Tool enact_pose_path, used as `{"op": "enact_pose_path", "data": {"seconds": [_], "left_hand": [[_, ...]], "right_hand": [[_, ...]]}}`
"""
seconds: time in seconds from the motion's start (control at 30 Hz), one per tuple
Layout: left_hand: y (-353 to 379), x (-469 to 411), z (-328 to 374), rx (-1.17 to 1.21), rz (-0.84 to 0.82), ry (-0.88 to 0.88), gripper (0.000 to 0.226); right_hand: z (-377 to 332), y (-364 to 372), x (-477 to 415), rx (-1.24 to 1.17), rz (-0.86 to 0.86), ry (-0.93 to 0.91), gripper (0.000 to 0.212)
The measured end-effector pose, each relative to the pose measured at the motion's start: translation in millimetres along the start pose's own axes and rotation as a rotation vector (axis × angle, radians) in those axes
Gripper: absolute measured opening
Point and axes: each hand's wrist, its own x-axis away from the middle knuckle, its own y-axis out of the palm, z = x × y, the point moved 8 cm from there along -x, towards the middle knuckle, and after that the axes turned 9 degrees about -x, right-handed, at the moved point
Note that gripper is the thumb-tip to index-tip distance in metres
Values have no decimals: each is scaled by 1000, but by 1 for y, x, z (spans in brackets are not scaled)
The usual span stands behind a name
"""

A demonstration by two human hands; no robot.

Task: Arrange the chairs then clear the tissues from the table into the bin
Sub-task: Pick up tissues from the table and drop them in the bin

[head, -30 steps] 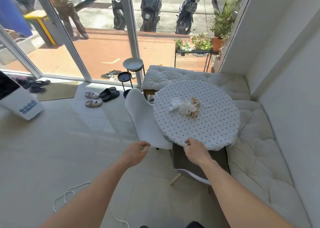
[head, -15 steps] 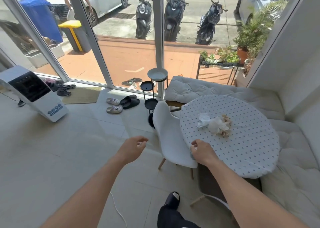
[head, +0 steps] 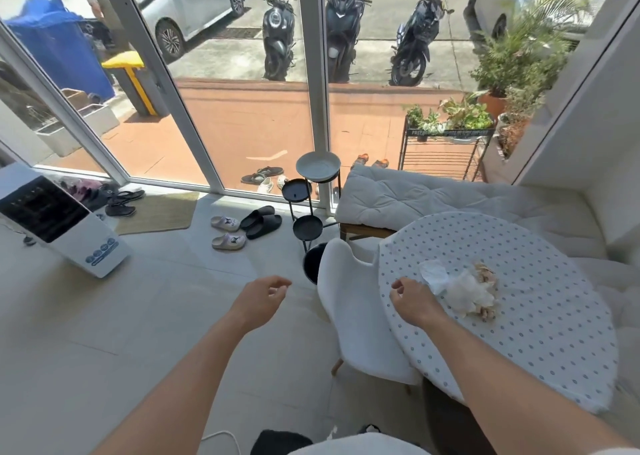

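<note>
While the right hand [head: 414, 300] hovered over the left part of the round table [head: 540, 344], its fingers were loosely curled and held nothing; they were just beside the tissues [head: 457, 286], and I cannot tell if they touched them. The tissues lay in a crumpled white pile near the middle of the dotted tablecloth, together with some brownish scraps [head: 486, 274]. The left hand [head: 259, 299] was stretched out over the floor, well apart from the table, with the fingers half bent and empty. A white chair [head: 356, 312] stood pushed against the left edge of the table, its back toward the camera. A dark round bin [head: 313, 264] was partly hidden behind this chair, near a black plant stand [head: 308, 209].
</note>
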Motion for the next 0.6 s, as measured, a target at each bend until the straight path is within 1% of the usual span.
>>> {"op": "enact_pose_path", "data": {"seconds": [0.13, 0.27, 0.4, 0.6], "left_hand": [[-7, -45, 0, -2, -48, 14, 26], [-11, -102, 2, -21, -121, 59, 26], [-16, -174, 6, -87, -221, 152, 28], [-31, -256, 19, -153, -360, 278, 28]], "right_hand": [[-1, 4, -25, -8, 2, 56, 36], [3, 4, -53, -48, 41, 138, 33], [5, 2, -72, -97, 122, 246, 31], [13, 9, -62, -214, 253, 457, 23]]}}
